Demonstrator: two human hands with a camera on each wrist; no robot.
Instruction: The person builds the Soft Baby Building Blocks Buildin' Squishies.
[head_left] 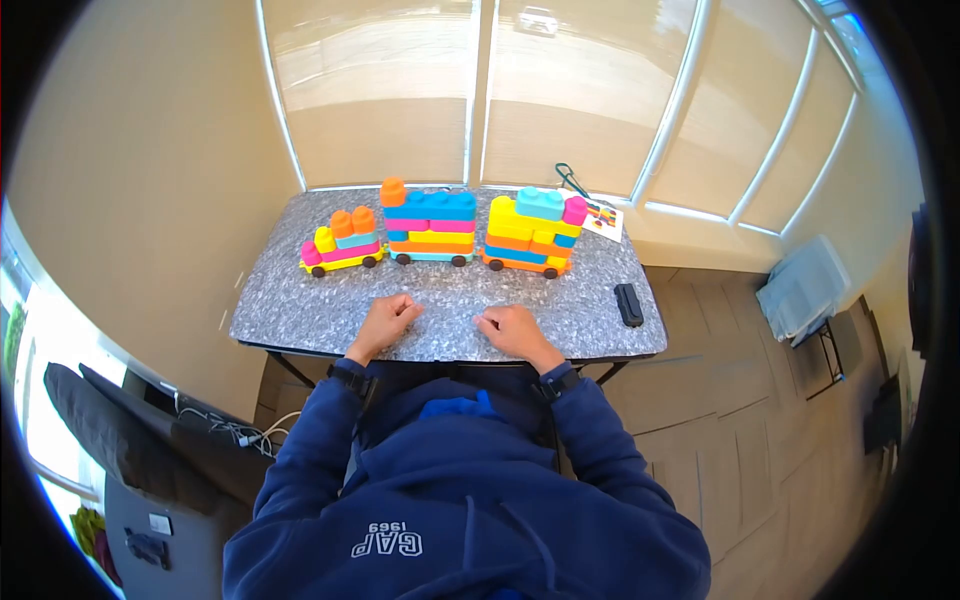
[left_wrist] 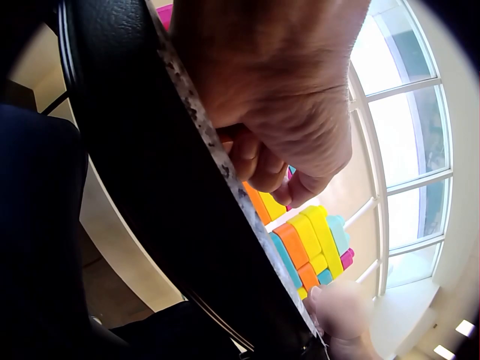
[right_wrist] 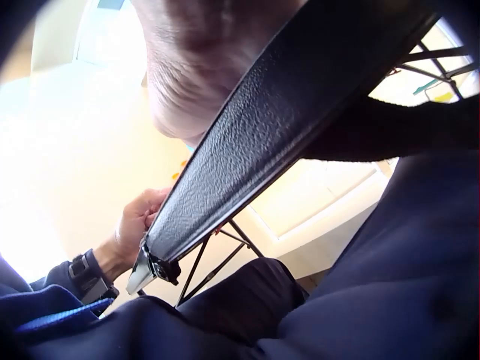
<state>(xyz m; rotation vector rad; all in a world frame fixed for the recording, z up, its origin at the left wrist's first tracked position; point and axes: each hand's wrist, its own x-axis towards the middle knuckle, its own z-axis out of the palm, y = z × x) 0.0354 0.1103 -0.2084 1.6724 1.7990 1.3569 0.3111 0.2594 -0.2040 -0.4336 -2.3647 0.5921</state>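
My left hand (head_left: 389, 322) rests near the table's front edge, its fingers loosely curled around nothing. To its right, my right hand (head_left: 507, 329) lies on the tabletop in much the same way, also holding nothing. Beyond them stand three wheeled vehicles of toy building blocks. The small one (head_left: 345, 258) at left has a yellow base and orange blocks on top. A taller middle one (head_left: 432, 238) carries blue, pink, yellow and orange layers. At right, another tall one (head_left: 520, 246) is mostly yellow and orange, topped with light blue and pink. In the left wrist view, curled fingers (left_wrist: 264, 171) show.
The grey speckled table (head_left: 300, 300) stands against a window wall. A black case (head_left: 629, 305) lies near its right edge. A printed picture sheet (head_left: 606, 221) lies at the back right, behind the right vehicle. A grey folding chair (head_left: 803, 290) is off to the right.
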